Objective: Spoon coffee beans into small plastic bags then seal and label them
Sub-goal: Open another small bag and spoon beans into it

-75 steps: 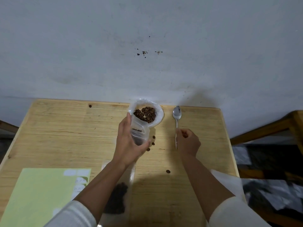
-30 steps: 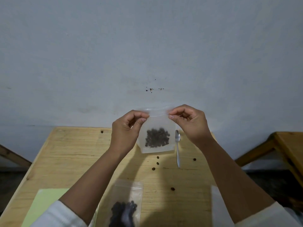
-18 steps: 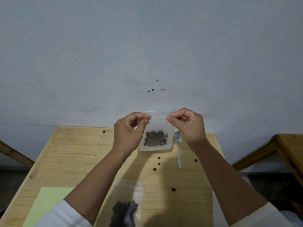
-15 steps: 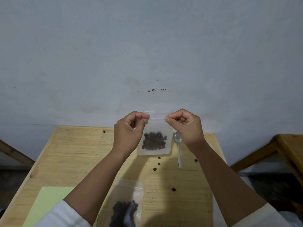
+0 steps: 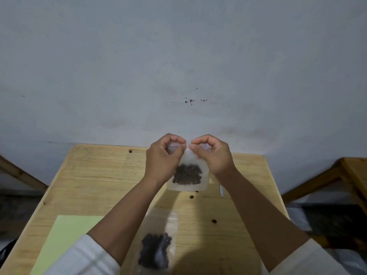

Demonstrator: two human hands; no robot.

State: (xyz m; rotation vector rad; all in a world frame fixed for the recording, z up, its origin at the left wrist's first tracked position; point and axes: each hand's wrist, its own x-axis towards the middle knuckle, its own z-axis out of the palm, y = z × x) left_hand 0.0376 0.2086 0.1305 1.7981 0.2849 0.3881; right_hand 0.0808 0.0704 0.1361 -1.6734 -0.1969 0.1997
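A small clear plastic bag [image 5: 188, 176] with dark coffee beans in its lower half hangs above the wooden table [image 5: 95, 179]. My left hand [image 5: 163, 157] and my right hand [image 5: 213, 155] both pinch its top edge, thumbs and fingertips almost meeting at the middle. A second filled bag [image 5: 156, 247] lies flat on the table near the front edge, between my forearms. Only the tip of the spoon handle [image 5: 221, 192] shows beside my right forearm. The bowl of beans is hidden.
A pale green sheet [image 5: 65, 235] lies at the front left of the table. Loose beans [image 5: 191, 197] are scattered near the middle. A grey wall rises right behind the table. A wooden frame [image 5: 349, 175] stands to the right.
My hands have slid together along the bag's top edge until the fingertips nearly touch. The bag hangs lower over the table. The view tilted down slightly.
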